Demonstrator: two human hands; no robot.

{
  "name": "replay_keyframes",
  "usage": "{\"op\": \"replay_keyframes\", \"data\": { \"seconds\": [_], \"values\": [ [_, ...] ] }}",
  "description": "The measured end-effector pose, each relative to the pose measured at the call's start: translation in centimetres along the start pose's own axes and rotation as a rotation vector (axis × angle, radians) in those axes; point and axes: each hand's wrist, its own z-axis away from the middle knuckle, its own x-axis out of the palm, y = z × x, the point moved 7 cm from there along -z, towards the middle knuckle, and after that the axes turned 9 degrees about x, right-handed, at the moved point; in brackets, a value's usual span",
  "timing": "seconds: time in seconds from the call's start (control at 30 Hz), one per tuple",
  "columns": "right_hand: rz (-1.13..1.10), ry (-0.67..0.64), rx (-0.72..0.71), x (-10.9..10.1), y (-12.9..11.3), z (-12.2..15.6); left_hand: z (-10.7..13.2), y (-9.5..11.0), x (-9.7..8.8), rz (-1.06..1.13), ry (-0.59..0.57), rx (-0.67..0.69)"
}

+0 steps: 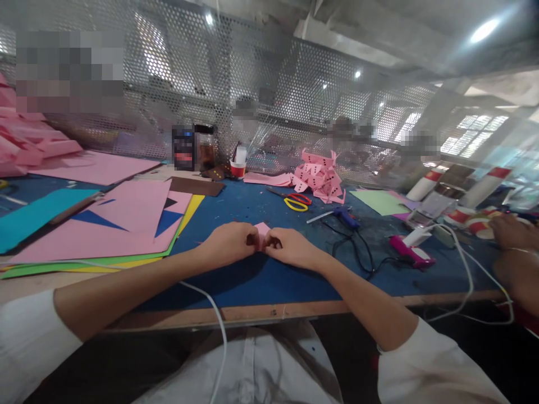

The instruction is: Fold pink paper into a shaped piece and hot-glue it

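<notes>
A small piece of pink paper (263,229) is held just above the blue tabletop, pinched from both sides. My left hand (231,242) grips its left edge with thumb and fingers closed. On the opposite side my right hand (290,247) pinches the right edge, fingers curled. The paper's pointed top shows between the hands; its lower part is partly hidden by the fingers. Scissors with red and yellow handles (298,202) lie beyond my right hand. Behind them sits a heap of folded pink paper pieces with dark dots (318,177).
Coloured sheets (101,230) are stacked at the left. A blue glue gun (347,217) with a black cord lies at the right, near a magenta-and-white power strip (411,251) and white cables. Another person's hand (516,235) is at the far right. Perforated metal (269,73) borders the back.
</notes>
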Motion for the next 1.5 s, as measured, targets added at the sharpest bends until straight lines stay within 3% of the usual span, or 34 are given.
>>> {"op": "replay_keyframes", "data": {
  "seconds": [0.4,0.8,1.5],
  "values": [
    [-0.021,0.005,-0.033,0.0,0.1,0.1,0.2,-1.3,-0.2,-0.023,-0.037,-0.020],
    [-0.042,0.006,-0.024,0.0,0.2,0.1,1.8,-3.0,-1.2,0.009,-0.083,-0.050],
    [-0.035,-0.018,-0.012,0.1,0.1,0.3,5.0,-6.4,-3.1,0.009,-0.066,-0.125]
  ]
}}
